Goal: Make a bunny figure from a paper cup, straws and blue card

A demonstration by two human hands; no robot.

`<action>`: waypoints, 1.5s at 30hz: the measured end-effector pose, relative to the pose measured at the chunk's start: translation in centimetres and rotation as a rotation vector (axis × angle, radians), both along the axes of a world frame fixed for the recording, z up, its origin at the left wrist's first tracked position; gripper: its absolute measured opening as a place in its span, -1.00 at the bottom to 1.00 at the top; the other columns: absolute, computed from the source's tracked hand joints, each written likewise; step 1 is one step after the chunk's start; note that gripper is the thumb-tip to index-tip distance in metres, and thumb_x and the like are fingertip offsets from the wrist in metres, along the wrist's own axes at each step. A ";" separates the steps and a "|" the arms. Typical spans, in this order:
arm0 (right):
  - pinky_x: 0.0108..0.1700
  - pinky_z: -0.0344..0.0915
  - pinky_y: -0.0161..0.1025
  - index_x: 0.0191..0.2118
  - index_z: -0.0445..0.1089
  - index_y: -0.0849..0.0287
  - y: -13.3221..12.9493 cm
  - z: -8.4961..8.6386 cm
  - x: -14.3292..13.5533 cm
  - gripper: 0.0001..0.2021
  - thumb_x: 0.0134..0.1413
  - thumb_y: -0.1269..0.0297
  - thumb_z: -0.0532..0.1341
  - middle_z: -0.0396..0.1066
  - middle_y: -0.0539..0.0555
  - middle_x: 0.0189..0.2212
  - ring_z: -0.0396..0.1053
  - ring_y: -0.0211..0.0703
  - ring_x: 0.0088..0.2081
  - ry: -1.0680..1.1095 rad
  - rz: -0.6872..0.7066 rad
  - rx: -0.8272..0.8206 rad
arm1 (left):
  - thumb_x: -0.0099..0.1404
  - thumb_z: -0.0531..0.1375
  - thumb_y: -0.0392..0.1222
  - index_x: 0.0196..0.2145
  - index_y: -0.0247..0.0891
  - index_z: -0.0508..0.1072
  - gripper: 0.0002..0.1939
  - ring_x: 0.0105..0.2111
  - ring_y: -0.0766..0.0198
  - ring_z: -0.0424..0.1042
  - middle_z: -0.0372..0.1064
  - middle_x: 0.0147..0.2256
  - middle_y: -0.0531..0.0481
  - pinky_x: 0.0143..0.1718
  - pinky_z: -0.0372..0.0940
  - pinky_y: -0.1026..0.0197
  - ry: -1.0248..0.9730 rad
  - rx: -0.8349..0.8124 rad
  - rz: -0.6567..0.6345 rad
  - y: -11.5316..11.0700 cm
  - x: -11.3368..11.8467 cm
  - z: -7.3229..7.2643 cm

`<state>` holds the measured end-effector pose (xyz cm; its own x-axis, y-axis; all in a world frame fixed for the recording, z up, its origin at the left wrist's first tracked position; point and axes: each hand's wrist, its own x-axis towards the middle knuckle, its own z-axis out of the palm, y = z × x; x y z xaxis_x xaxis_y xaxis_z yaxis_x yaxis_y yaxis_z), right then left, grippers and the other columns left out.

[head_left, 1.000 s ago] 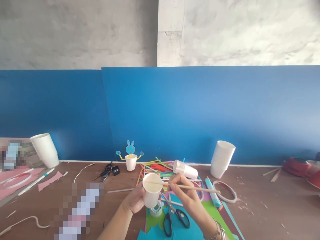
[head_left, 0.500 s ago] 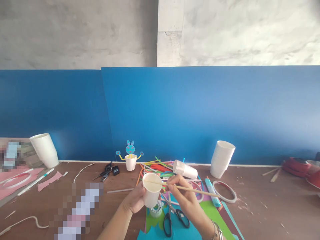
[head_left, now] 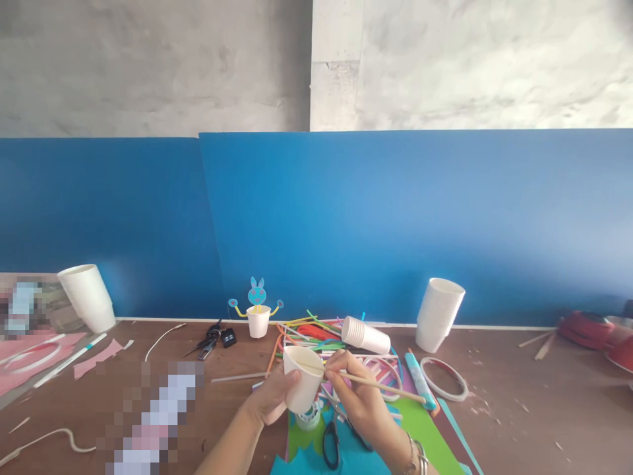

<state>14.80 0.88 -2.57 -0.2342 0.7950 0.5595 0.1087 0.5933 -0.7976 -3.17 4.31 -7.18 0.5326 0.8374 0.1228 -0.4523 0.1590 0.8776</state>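
Observation:
My left hand (head_left: 273, 397) is wrapped round a white paper cup (head_left: 302, 389), which tilts with its mouth toward me. Between the thumb and fingers of my right hand (head_left: 357, 394) is a thin wooden stick (head_left: 390, 388). One end of the stick lies at the cup's rim and reaches inside; the other points to the lower right. Just under the cup sits a roll of clear tape (head_left: 309, 419). Black-handled scissors (head_left: 331, 443) rest below my right hand, partly hidden by it, on blue paper (head_left: 301, 460) and green paper (head_left: 428, 432).
Behind my hands lie colourful pipe cleaners (head_left: 316, 333) and a toppled cup stack (head_left: 364, 335). A rabbit-faced cup figure (head_left: 258, 322) stands back left near keys (head_left: 212, 343). To the right are a glue tube (head_left: 419, 381), a white tape ring (head_left: 445, 379) and an upright cup stack (head_left: 439, 315).
The cup has tilted further and moved slightly right and down. My right hand has shifted a little left, with the stick still in its fingers.

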 end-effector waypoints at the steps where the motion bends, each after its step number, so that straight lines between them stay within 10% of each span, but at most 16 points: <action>1: -0.26 0.22 -0.24 -0.40 0.28 0.12 0.0 -0.2 0.0 -0.83 0.23 0.25 0.10 0.37 0.02 -0.44 0.30 -0.16 -0.34 -0.003 -0.012 -0.001 | -0.06 0.34 0.21 -0.14 -0.33 0.47 -0.35 -0.43 0.24 0.42 0.46 -0.43 -0.11 -0.35 0.30 0.21 -0.001 -0.001 0.002 0.0 0.1 -0.1; 11: -0.40 0.21 -0.31 -0.46 0.31 0.12 0.7 1.3 1.7 -0.79 0.16 0.17 0.16 0.32 -0.03 -0.55 0.27 -0.21 -0.45 0.176 -0.180 -0.137 | 0.01 0.32 0.13 -0.04 -0.25 0.41 -0.39 -0.24 0.08 0.45 0.46 -0.19 -0.17 -0.18 0.29 0.10 0.009 -0.049 0.137 0.5 0.0 1.0; 24: -0.31 0.20 -0.19 -0.31 0.26 0.10 -1.2 0.0 -0.5 -0.87 0.16 0.46 0.03 0.33 0.02 -0.43 0.27 -0.14 -0.38 -0.214 -0.230 0.335 | 0.01 0.30 -0.18 0.11 -0.19 0.16 -0.29 -0.09 0.05 0.39 0.29 0.00 -0.19 -0.07 0.28 0.03 0.463 0.345 0.923 1.6 1.6 1.1; 39: -0.28 0.26 -0.23 -0.30 0.33 0.11 -0.2 -0.3 0.8 -0.87 0.17 0.34 0.04 0.42 0.03 -0.39 0.36 -0.12 -0.32 -0.265 -0.255 0.045 | 0.02 0.14 -0.22 -0.57 -0.22 0.25 -0.89 -0.11 0.07 0.36 0.34 -0.15 -0.13 -0.11 0.29 0.08 0.740 0.442 0.798 2.2 0.2 0.6; 45: -0.25 0.33 -0.20 -0.29 0.43 0.14 0.7 -1.5 0.9 -0.78 0.19 0.26 0.04 0.49 0.09 -0.40 0.43 -0.07 -0.30 -0.112 -0.177 -0.024 | 0.08 0.15 -0.20 -0.29 -0.28 0.49 -0.77 0.13 0.00 0.21 0.21 0.14 -0.21 0.07 0.18 0.09 0.669 0.426 0.630 2.5 -0.2 0.6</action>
<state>15.73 1.60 -4.04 -0.1494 0.8420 0.5184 0.2984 0.5382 -0.7882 -3.35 6.77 -6.59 0.0776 0.9458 0.3154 0.2595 -0.3246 0.9095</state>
